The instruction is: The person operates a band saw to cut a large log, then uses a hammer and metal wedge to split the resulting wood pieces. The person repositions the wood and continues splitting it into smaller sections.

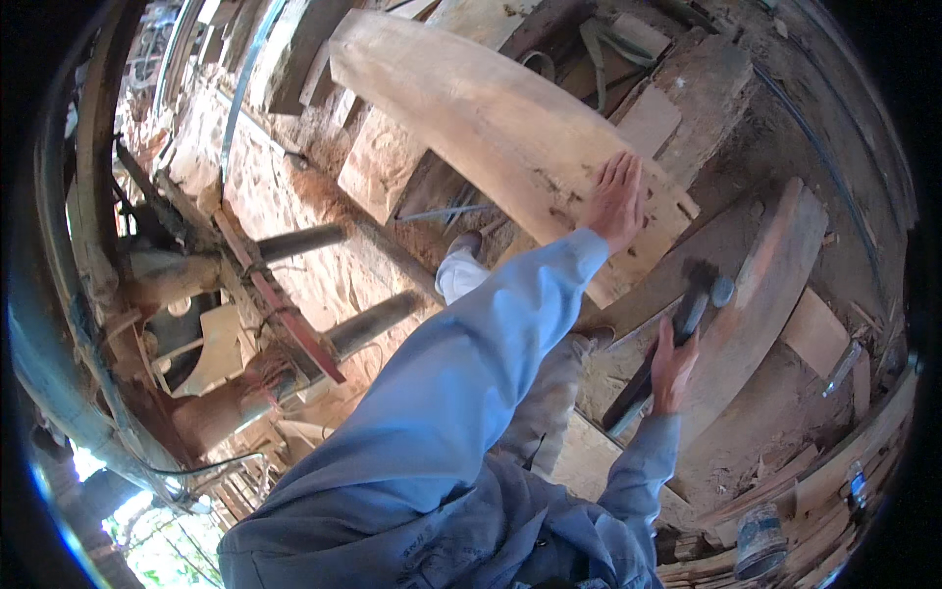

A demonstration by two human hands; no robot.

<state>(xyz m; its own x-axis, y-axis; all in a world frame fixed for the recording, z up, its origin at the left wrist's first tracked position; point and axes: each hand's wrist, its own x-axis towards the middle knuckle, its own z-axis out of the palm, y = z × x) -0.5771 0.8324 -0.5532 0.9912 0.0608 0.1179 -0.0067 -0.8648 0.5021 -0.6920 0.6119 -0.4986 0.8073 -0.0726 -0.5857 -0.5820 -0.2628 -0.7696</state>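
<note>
Plank: a long, pale wooden plank (510, 128) lies tilted across the stacked timber, running from the upper left down to the person's left hand; its near end shows rough dark nicks.
Curved board: a second, reddish curved board (760, 294) lies to the right of the plank, just behind the hammer head.
Sawdust floor: the floor (324, 265) is covered with orange sawdust and offcuts (footing looks loose, so a steady stance would help).
Left arm: stretched well forward in a light blue sleeve, elbow nearly straight.
Left hand: the left hand (618, 201) lies flat on the near end of the plank, palm down, fingers released and spread, grasping nothing.
Right arm: bent and kept low beside the body.
Right hand: the right hand (674, 365) has its fingers clenched around the dark handle of the hammer (677, 329), partway along the shaft.
Hammer head: the metal head (714, 288) hangs above the curved board, apart from the plank.
Doing it well: judging by the pose, the flat hand should press the plank firmly so it does not rock, and stay clear of the spot being struck; a grip nearer the handle's end would likely give more swing.
Small items: a shoe (463, 245) shows beneath the left forearm, and a can (760, 542) stands at the lower right.
</note>
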